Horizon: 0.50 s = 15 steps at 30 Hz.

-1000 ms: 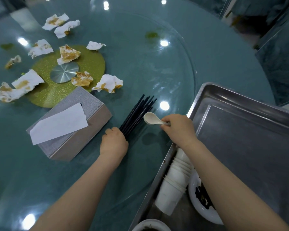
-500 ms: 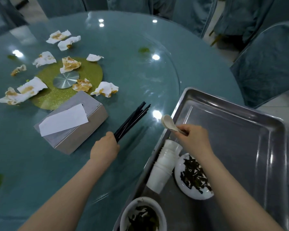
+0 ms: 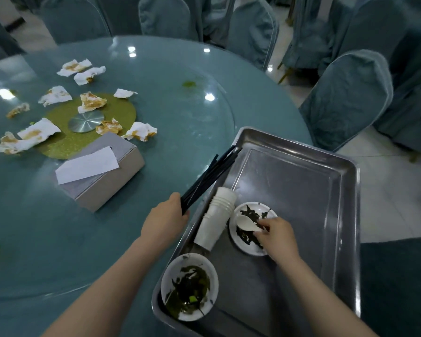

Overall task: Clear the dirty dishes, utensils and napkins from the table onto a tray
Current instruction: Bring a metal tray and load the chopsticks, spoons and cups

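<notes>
Tray (image 3: 301, 181) overhangs table (image 3: 180, 113) edge; far half bare.

A grey rectangular tissue box (image 3: 112, 176) with a white sheet poking out sits on the round teal glass worktop (image 3: 170, 113); beside it, a gold glittery disc (image 3: 66, 139) with a steel hub (image 3: 86, 121); teal-covered chairs (image 3: 348, 98) ring the far side.

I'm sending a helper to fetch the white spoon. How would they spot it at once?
Find the steel tray at the table's near right edge. On it, the small plate beside the stacked paper cups carries the white spoon, held by the right hand; it is the only spoon.
</notes>
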Each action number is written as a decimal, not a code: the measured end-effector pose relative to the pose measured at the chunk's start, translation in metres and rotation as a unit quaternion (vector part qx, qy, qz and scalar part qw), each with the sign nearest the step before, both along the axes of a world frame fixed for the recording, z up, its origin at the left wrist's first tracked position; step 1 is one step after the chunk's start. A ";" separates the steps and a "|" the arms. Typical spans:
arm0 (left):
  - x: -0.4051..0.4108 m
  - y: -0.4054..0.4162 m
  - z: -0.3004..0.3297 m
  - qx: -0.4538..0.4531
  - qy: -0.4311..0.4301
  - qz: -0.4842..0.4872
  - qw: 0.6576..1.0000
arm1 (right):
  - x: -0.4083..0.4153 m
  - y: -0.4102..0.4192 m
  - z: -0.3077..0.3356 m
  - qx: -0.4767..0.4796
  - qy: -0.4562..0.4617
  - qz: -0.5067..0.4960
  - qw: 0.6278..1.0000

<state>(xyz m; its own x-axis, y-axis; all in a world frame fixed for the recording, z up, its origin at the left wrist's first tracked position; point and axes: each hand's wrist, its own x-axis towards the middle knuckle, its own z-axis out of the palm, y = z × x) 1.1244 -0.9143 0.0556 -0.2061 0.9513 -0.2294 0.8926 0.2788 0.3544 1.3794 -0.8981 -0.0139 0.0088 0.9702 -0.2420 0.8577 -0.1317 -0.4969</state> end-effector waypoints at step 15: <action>0.110 0.003 0.016 -0.030 -0.160 -0.123 0.979 | 0.015 -0.015 0.055 -0.043 0.386 -0.096 0.917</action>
